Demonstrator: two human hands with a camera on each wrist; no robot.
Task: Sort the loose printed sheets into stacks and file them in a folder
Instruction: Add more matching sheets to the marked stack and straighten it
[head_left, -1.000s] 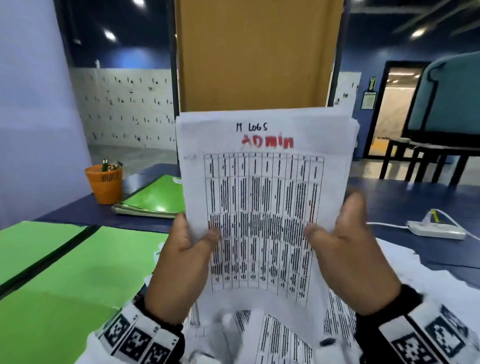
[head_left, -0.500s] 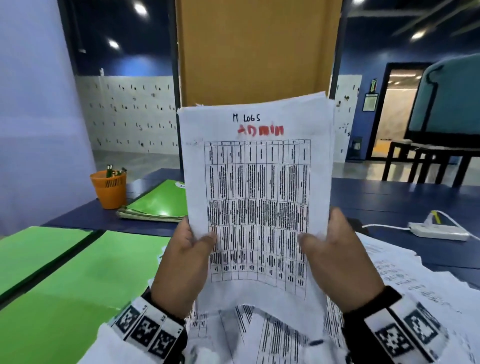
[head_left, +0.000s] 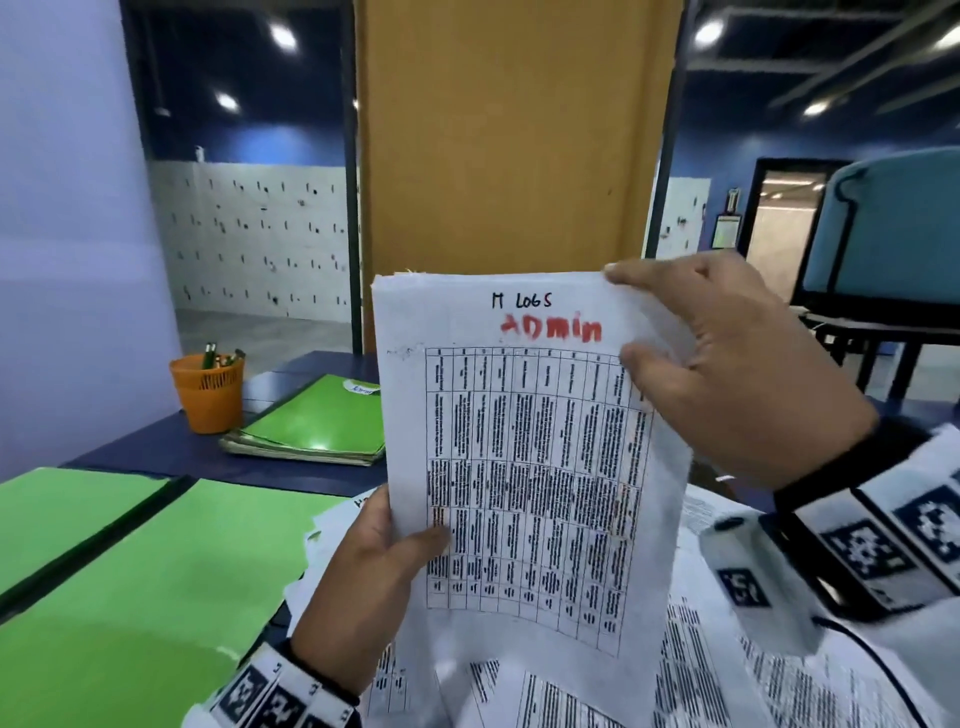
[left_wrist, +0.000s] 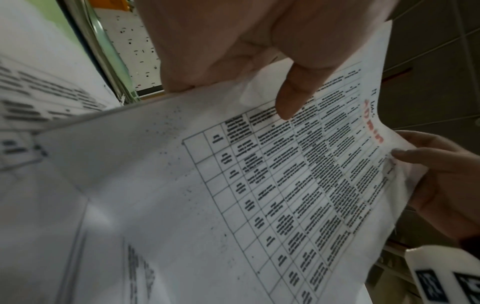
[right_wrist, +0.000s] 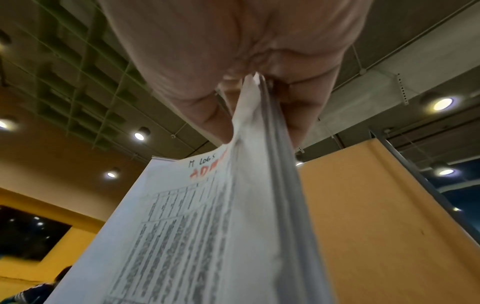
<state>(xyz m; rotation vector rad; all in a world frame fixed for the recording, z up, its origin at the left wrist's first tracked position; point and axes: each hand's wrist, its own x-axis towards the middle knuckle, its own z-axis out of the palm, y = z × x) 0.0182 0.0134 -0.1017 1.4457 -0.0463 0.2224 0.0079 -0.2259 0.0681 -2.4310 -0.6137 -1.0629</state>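
I hold a stack of printed sheets (head_left: 530, 457) upright in front of me; its top page carries a table and the red word "ADMIN". My left hand (head_left: 379, 566) grips the stack's lower left edge, thumb across the front (left_wrist: 293, 98). My right hand (head_left: 727, 374) pinches the upper right corner, thumb in front and fingers behind (right_wrist: 249, 92). The stack (right_wrist: 207, 226) shows edge-on in the right wrist view. More loose printed sheets (head_left: 753, 675) lie spread on the table below. An open green folder (head_left: 130, 571) lies flat at the left.
A pile of closed green folders (head_left: 317, 426) sits farther back on the dark blue table (head_left: 156, 447), beside an orange pen cup (head_left: 209, 389). A yellow-brown partition panel (head_left: 514, 135) stands behind. A black cable (head_left: 872, 660) crosses the papers at right.
My right hand has moved from the stack's lower right edge up to its top right corner. The stack has dropped lower in view and its sheets look more even.
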